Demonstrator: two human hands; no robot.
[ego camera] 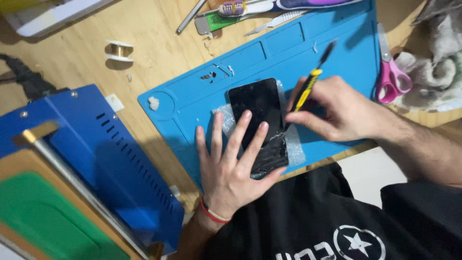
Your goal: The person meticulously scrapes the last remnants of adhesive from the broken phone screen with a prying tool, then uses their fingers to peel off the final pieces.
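A flat black rectangular phone screen panel point(260, 123) lay face up on the blue work mat, its long axis running toward and away from the person, slightly tilted. Its glossy glass was cracked and scuffed white near the lower right corner (the end nearest the person). A slim yellow-and-black pry tool point(308, 89) stood slanted, its lower tip touching the panel's right edge.

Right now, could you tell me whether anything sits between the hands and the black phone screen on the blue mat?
Nothing visible does. The left hand rests its fingers flat on the black phone screen, and the right hand holds a yellow-handled tool whose tip meets the screen's right edge on the blue mat.
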